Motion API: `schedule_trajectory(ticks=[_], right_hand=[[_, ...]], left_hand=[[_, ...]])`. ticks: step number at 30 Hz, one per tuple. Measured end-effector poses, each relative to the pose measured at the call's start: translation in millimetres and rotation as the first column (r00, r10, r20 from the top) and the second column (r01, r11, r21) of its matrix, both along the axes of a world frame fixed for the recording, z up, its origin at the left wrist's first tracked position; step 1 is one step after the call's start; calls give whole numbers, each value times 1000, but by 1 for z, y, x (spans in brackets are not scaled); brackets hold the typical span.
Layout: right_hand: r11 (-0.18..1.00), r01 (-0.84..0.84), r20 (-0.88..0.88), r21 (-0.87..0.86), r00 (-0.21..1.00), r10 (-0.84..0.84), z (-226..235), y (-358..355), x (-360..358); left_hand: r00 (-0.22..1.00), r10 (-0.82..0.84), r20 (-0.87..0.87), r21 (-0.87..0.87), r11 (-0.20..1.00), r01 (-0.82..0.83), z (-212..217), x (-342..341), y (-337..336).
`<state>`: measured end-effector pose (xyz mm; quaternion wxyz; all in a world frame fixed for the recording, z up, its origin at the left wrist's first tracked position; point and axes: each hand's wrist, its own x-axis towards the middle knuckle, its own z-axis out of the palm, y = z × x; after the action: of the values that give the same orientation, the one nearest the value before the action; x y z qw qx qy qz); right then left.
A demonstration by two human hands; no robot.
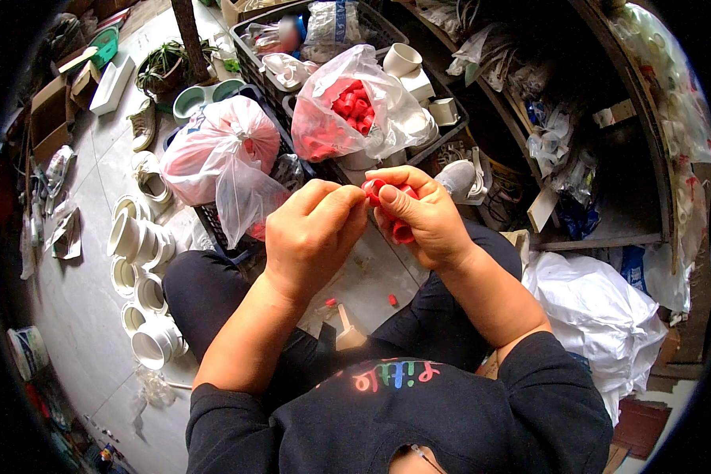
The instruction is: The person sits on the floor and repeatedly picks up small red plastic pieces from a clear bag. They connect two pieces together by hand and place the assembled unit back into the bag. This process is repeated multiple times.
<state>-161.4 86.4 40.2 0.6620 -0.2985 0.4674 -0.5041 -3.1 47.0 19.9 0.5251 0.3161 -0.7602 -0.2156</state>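
My right hand is curled around several small red plastic caps, with one cap pinched at its fingertips. My left hand meets it from the left, thumb and forefinger closed on that same cap. Both hands hover above my lap, over the tiled floor. Just beyond them an open clear bag of red caps lies in a black crate. A knotted bag of red parts rests to its left.
White pipe fittings stand in a row on the floor at my left. A crumpled white sack lies at my right by a dark shelf unit. Two loose red caps sit on the floor between my legs. Cardboard boxes and a potted plant are at the far left.
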Motion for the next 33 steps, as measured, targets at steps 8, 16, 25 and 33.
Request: schedule_trajectory(ticks=[8,16,25,33], right_hand=[[997,71,-42,-6,997,-71,-1,3,4],[983,128,-130,-135,981,-146,1,3,8],[891,-94,-502,-444,850,-161,17,15,15],[998,63,103,-27,993,-59,9,4,-5]], left_hand=[[999,-15,35,-41,999,17,-2,-2,-2],[1000,-22,-13,62,998,22,-1,-6,0],[925,82,-372,678,704,211,-13,7,-27],[962,-234,-139,354,896,269,4,14,-9]])
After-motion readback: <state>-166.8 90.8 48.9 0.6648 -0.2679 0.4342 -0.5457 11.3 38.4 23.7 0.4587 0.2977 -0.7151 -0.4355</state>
